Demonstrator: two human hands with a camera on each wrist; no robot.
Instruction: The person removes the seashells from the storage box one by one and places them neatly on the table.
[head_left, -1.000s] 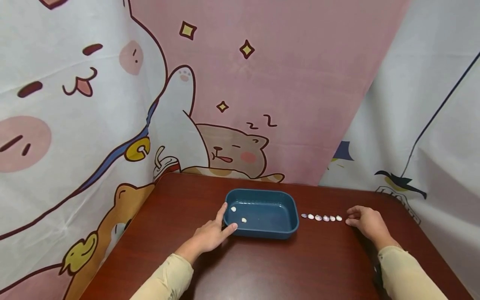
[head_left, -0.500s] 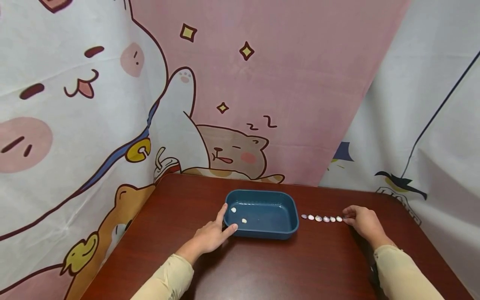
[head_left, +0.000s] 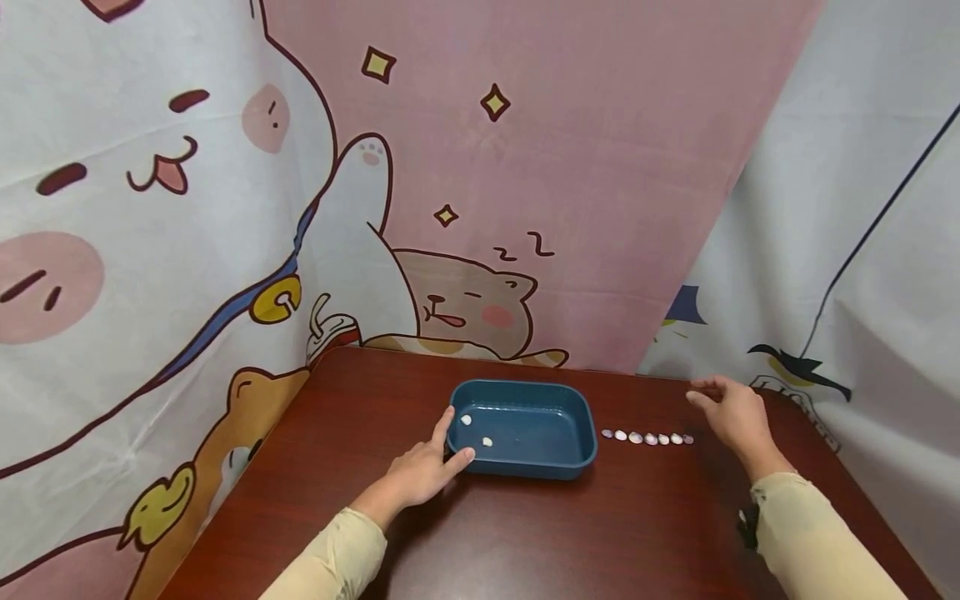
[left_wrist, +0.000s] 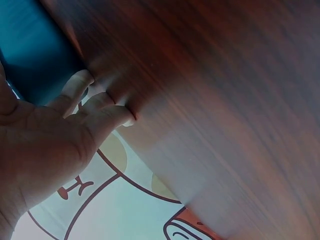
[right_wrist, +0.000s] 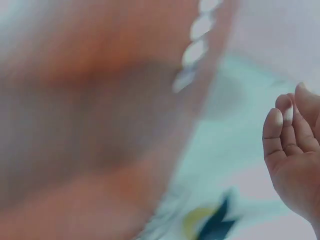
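Several small white and purplish shells (head_left: 650, 439) lie in a row on the table, right of a blue rectangular dish (head_left: 517, 474). Two pale shells, a rear one (head_left: 467, 420) and a front one (head_left: 487, 442), lie inside the dish near its left end. My left hand (head_left: 422, 468) rests against the dish's left end, thumb and index finger spread at the rim; other fingertips touch the table in the left wrist view. Above and behind the row's right end, my right hand (head_left: 737, 417) hovers with loosely bent fingers, and I see nothing held. The right wrist view blurs the shells (right_wrist: 194, 52).
The dark red wooden table (head_left: 525, 533) runs back to a pink and white cartoon cloth (head_left: 585, 192). This cloth also hangs along the left and right sides. A dark object (head_left: 747, 525) sits at the right wrist.
My right hand came left to the row's right end, then let go and lifted up and back. A purplish shell now lies at that end. The left hand has stayed put.
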